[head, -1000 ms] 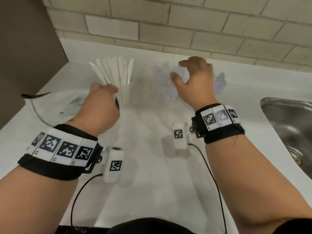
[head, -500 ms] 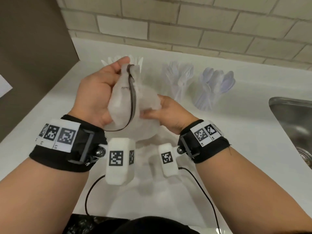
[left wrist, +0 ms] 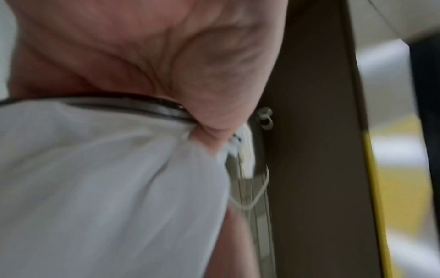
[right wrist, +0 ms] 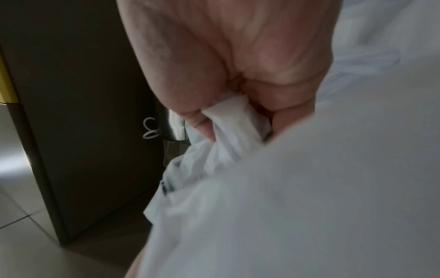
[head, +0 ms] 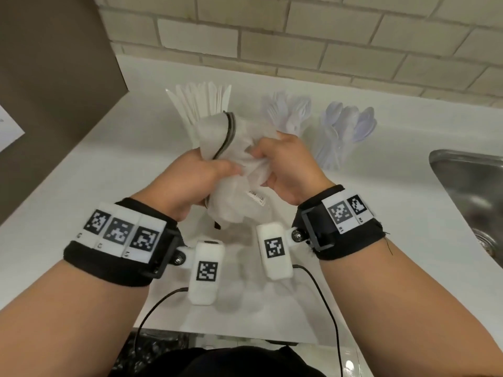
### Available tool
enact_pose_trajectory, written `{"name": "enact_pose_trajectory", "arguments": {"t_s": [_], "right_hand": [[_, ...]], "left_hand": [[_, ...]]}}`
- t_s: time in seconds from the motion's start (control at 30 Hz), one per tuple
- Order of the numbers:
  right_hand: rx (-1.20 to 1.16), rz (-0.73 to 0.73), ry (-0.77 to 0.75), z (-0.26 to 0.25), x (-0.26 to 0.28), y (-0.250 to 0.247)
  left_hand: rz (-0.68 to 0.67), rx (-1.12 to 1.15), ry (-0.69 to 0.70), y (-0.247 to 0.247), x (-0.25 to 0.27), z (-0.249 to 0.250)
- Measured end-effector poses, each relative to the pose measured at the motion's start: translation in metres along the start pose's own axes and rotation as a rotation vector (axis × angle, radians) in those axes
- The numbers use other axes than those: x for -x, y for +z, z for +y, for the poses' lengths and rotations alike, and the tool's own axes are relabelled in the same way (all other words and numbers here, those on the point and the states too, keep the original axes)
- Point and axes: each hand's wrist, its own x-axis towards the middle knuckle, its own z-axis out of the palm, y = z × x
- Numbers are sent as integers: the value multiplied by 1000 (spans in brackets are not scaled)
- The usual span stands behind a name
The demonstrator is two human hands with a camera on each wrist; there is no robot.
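Note:
A translucent white zip bag (head: 231, 164) with a dark zipper strip (head: 228, 137) is held up above the white counter (head: 114, 164). My left hand (head: 196, 178) grips its left side along the zipper; in the left wrist view the left hand (left wrist: 202, 79) clamps the bag (left wrist: 95, 178) at the zipper edge. My right hand (head: 288, 167) bunches the right side of the film in a fist. In the right wrist view the right hand (right wrist: 238, 75) has a fold of the bag (right wrist: 285, 197) pinched between its fingers. A barcode label (head: 256, 196) shows on the lower part.
Three clear cups stand near the back wall: white knives (head: 201, 102), clear forks (head: 285, 110), clear spoons (head: 345, 126). A steel sink (head: 471, 191) lies at the right. A dark cabinet side (head: 54, 77) bounds the left. Wrist camera cables (head: 324, 300) hang by the counter's front edge.
A second ago the hands reached toward the cups, with the bag flat on the counter at left. Both hands now hold the bag up, and the right hand has moved from its underside to bunching its side.

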Motion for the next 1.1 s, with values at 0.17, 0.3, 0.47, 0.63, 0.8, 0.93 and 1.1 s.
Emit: {"name": "enact_pose_trajectory", "arguments": {"t_s": [0.17, 0.3, 0.47, 0.63, 0.8, 0.93, 1.1], "right_hand": [[54, 28, 41, 6, 6, -16], [134, 320, -26, 15, -1, -34], [67, 548, -28, 18, 0, -46], [107, 85, 140, 19, 6, -42], [-169, 80, -60, 17, 7, -33], [-445, 107, 100, 17, 4, -51], [-536, -84, 73, 14, 7, -39]], "left_hand": [[-55, 443, -24, -13, 0, 3], [373, 642, -96, -24, -10, 6], [412, 725, -76, -26, -10, 0], [341, 679, 28, -19, -8, 4], [189, 823, -16, -18, -6, 6], [85, 902, -134, -23, -9, 4], [703, 18, 78, -14, -18, -12]]}}
